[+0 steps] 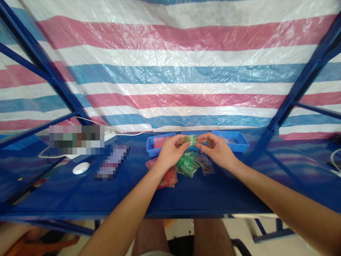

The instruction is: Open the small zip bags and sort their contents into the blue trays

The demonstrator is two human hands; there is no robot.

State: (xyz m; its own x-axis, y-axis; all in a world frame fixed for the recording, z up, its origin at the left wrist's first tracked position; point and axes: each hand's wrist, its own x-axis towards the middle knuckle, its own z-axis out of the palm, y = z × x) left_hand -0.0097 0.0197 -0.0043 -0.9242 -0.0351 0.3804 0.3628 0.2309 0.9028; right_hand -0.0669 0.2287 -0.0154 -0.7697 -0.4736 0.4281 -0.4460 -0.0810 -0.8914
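Between my two hands is a small green plastic bag (pixel 191 139), raised above the table in front of the blue trays. My left hand (pixel 172 149) pinches its left side, and my right hand (pixel 214 147) pinches its right side. Below the hands lies a pile of green plastic bags (pixel 188 164) with small dark contents I cannot make out. Red plastic bags (pixel 168 178) lie to the left of it, partly hidden by my left forearm. A clear plastic bag (pixel 204 164) with thin dark pieces inside is at the right of the pile.
A blue tray (pixel 150 152) with red bags stands behind my left hand, another blue tray (pixel 241 146) behind my right. A middle one is mostly hidden. Leftward on the blue table (pixel 207 199) are a white round object (pixel 81 168), a blurred-out item and white cables (pixel 130 134).
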